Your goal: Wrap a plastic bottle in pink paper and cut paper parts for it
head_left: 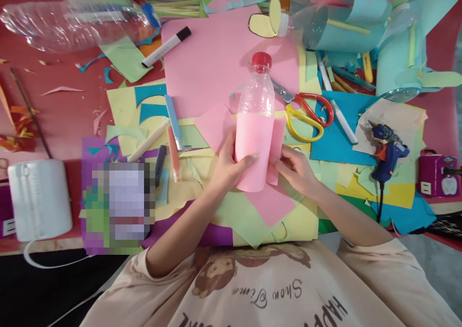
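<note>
A clear plastic bottle with a red cap stands in front of me, pink paper wrapped round its lower body. My left hand is closed round the bottle's left side, the thumb across the front of the paper. On the other side my right hand pinches the loose edge of the pink paper, which sticks out from the bottle. Part of the right fingers is hidden behind that flap. Just right of the bottle lie scissors with one red and one yellow handle.
A blue glue gun lies at right on paper, its cord running toward me. Clear bottles and a blue-papered bottle lie at the back. A marker, paper scraps and a white case are at left.
</note>
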{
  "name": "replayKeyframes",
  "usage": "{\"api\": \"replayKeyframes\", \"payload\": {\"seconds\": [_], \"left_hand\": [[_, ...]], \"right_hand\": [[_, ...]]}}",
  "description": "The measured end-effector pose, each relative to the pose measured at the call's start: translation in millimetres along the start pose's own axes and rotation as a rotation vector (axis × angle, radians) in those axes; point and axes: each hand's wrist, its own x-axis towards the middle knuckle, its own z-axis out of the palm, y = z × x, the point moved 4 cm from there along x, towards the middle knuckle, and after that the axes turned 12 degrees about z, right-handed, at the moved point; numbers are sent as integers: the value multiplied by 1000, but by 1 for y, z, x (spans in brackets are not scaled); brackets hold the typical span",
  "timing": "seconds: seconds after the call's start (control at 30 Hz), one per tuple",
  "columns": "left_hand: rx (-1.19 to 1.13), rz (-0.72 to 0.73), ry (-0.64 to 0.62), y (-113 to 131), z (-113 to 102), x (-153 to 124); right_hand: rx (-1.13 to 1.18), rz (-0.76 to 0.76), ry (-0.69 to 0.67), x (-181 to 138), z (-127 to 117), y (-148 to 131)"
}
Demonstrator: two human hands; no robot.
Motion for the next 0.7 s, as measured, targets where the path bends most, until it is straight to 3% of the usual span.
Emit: {"api": "replayKeyframes", "payload": {"seconds": [0.53,0.7], "left_hand": [[26,11,23,2,0,2],[4,-76,-11,1,-1,1]], "right_hand": [[-123,-171,23,-4,2,-5],[-117,-194,6,-2,2,-6]]}}
